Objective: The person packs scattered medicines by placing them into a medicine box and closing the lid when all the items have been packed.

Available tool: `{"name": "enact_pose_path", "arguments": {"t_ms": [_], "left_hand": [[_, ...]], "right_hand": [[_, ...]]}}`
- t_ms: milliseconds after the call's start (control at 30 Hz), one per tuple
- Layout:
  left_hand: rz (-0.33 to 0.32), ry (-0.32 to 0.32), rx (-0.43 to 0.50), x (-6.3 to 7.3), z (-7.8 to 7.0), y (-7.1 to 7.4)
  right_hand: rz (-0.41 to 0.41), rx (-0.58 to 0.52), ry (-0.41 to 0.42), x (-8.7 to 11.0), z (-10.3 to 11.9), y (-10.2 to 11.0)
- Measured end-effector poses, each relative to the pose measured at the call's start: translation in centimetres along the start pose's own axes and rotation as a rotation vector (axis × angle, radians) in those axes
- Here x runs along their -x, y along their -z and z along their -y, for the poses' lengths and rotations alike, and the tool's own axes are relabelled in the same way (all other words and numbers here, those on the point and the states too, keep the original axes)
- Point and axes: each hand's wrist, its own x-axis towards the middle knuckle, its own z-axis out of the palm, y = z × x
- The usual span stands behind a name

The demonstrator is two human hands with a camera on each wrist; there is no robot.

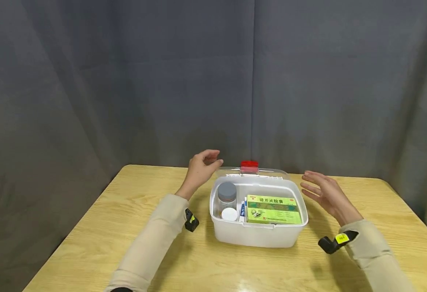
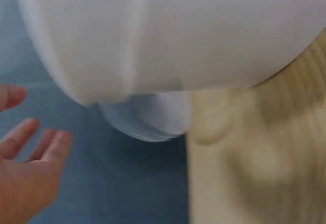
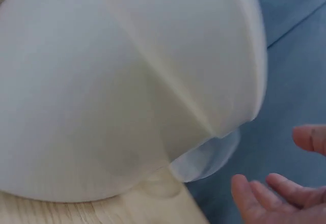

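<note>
A white plastic box stands on the wooden table, its clear lid with a red latch swung back behind it. Inside, a green medicine carton lies at the right. To the left are a grey-capped jar, a white-capped bottle and narrow blue-and-white packs. My left hand hovers by the box's back left corner, fingers loosely bent, holding nothing. Off the right side, my right hand is held with fingers spread and bare. Both wrist views show the box wall beside the fingers.
The wooden table extends on both sides and in front of the box. A dark grey curtain hangs right behind the table's back edge. Black camera mounts are strapped at both wrists.
</note>
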Motion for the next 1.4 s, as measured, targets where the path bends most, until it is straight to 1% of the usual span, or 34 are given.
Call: {"name": "enact_pose_path", "arguments": {"t_ms": [67, 167, 200, 233, 267, 300, 333, 367, 500, 633, 733, 800, 900, 933, 1000, 1133, 1167, 1267, 1400], "left_hand": [[-0.014, 0.143, 0.050, -0.2, 1.4, 0.0], [-0.012, 0.355, 0.208, -0.4, 3.1, 0.1], [-0.007, 0.407, 0.265, -0.4, 3.4, 0.1], [0.002, 0.457, 0.319, -0.4, 3.7, 0.0], [0.012, 0.495, 0.362, -0.4, 3.9, -0.1], [0.013, 0.524, 0.394, -0.4, 4.2, -0.1], [0.013, 0.548, 0.407, -0.4, 4.4, -0.2], [0.012, 0.562, 0.424, -0.4, 4.5, -0.3], [-0.008, 0.573, 0.438, -0.3, 4.8, -0.8], [0.014, 0.589, 0.445, -0.1, 4.7, -1.2], [0.025, 0.601, 0.475, -0.1, 4.8, -1.4], [0.024, 0.596, 0.495, -0.2, 4.8, -1.6], [0.035, 0.568, 0.499, -0.4, 4.7, -1.8], [0.045, 0.559, 0.502, -0.3, 4.2, -1.7], [0.051, 0.534, 0.517, -0.5, 4.2, -1.9], [0.028, 0.500, 0.517, -0.7, 4.2, -2.1], [0.018, 0.491, 0.514, -0.8, 4.7, -2.3], [0.018, 0.471, 0.499, -0.7, 4.7, -2.3], [0.018, 0.446, 0.506, -0.7, 4.6, -2.3]], "right_hand": [[-0.031, -0.052, -0.080, -1.3, -0.4, -0.8], [-0.032, -0.078, -0.160, -2.8, -1.0, -2.3], [-0.023, -0.070, -0.173, -3.2, -1.1, -2.7], [-0.015, -0.052, -0.179, -3.4, -1.2, -3.0], [-0.008, -0.040, -0.181, -3.6, -1.3, -3.3], [-0.004, -0.027, -0.182, -3.8, -1.3, -3.5], [-0.005, -0.019, -0.182, -3.9, -1.3, -3.7], [-0.004, -0.009, -0.179, -4.0, -1.3, -3.7], [-0.002, 0.025, -0.161, -4.2, -1.4, -3.6], [-0.009, 0.030, -0.153, -4.1, -1.5, -3.5], [0.001, 0.029, -0.139, -3.9, -1.6, -3.4], [0.008, 0.036, -0.124, -3.8, -1.5, -3.4], [-0.006, 0.013, -0.103, -3.7, -1.4, -3.5], [-0.013, 0.008, -0.096, -3.7, -1.3, -3.5], [-0.016, 0.001, -0.077, -3.8, -1.2, -3.5], [-0.025, 0.042, -0.050, -4.0, -1.3, -3.6], [-0.030, 0.059, -0.047, -4.1, -1.4, -3.6], [-0.034, 0.087, -0.035, -4.1, -1.5, -3.5], [-0.024, 0.119, 0.009, -4.1, -1.5, -3.4]]}}
